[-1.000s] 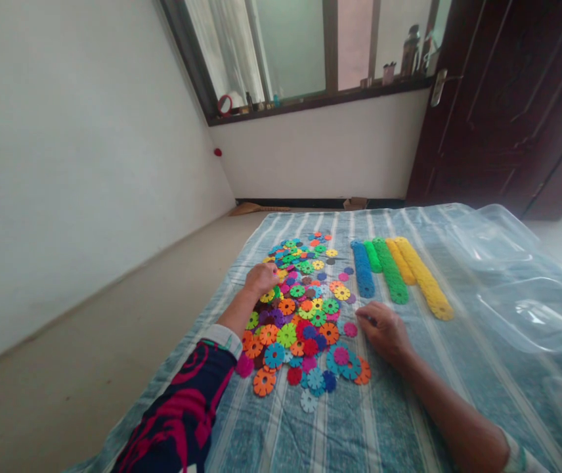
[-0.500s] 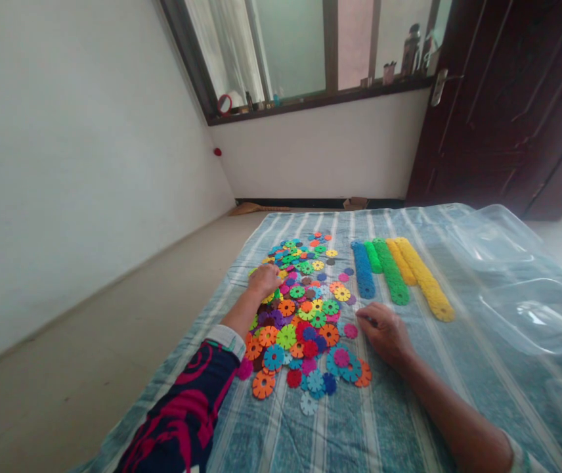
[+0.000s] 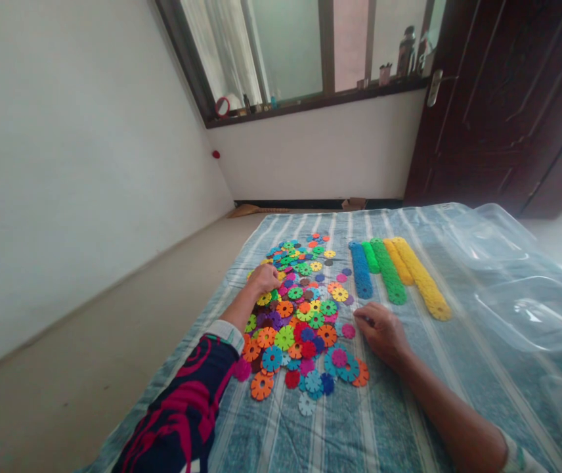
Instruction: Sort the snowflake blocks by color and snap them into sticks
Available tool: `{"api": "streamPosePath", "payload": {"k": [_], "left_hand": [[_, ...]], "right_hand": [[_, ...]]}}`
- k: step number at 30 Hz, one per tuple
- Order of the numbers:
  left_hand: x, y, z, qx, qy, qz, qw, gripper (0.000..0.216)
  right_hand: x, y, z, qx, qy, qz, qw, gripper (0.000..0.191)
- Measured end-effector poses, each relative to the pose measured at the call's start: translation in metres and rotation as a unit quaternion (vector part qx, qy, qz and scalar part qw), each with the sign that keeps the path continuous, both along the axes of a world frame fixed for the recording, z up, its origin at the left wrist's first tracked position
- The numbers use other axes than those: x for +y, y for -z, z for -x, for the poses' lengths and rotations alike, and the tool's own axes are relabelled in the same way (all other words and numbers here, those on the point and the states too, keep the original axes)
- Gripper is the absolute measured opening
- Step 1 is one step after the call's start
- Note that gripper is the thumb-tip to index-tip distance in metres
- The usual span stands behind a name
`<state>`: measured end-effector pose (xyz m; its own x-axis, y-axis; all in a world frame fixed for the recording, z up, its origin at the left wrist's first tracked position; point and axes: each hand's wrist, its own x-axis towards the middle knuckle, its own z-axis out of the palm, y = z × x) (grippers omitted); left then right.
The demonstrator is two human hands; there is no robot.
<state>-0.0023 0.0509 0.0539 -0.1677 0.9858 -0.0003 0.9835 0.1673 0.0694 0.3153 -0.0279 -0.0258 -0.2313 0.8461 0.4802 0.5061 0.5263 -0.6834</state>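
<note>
A loose heap of notched plastic discs (image 3: 284, 337) in many colours spreads over the striped cloth. My left hand (image 3: 264, 279) reaches onto the heap's left side, fingers bent down together among the discs. Whatever its fingertips hold is hidden. Right of the heap, my right hand (image 3: 383, 330) rests low over the cloth with curled fingers. A small dark patch shows between its thumb and fingers, too unclear to name. Beyond it lie rows of overlapping discs sorted by colour: a blue row (image 3: 361, 270), a short bright green row (image 3: 370, 257), a green row (image 3: 388, 272) and yellow rows (image 3: 423, 281).
Clear plastic boxes (image 3: 540, 314) stand along the right side of the cloth-covered table (image 3: 409, 420). A white wall (image 3: 64, 164) is on the left. Behind the table are a window ledge (image 3: 320, 100) with small items and a dark red door (image 3: 488, 118).
The view has shifted slightly, so everything sits a little further left. Both hands stay nearly where they were, and the discs look unchanged.
</note>
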Motion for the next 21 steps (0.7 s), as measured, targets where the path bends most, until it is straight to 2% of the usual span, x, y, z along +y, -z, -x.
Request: {"api": "streamPosePath", "payload": {"k": [5,10,15,21], "left_hand": [[0.000,-0.002,0.000,-0.016,0.005,-0.027,1.000,0.025],[0.008,-0.007,-0.010,-0.046,0.037,-0.053,0.997,0.028],[0.022,-0.008,-0.026,-0.101,0.065,-0.079,0.990,0.028],[0.036,0.000,-0.059,-0.115,0.104,-0.067,0.986,0.031]], "right_hand": [[0.000,-0.001,0.002,-0.002,0.007,0.003,1.000,0.018],[0.000,0.000,0.003,-0.001,0.008,0.006,1.000,0.018],[0.001,0.002,0.003,-0.002,0.004,0.006,1.000,0.018],[0.001,-0.001,0.004,-0.002,0.002,0.012,1.000,0.018]]}}
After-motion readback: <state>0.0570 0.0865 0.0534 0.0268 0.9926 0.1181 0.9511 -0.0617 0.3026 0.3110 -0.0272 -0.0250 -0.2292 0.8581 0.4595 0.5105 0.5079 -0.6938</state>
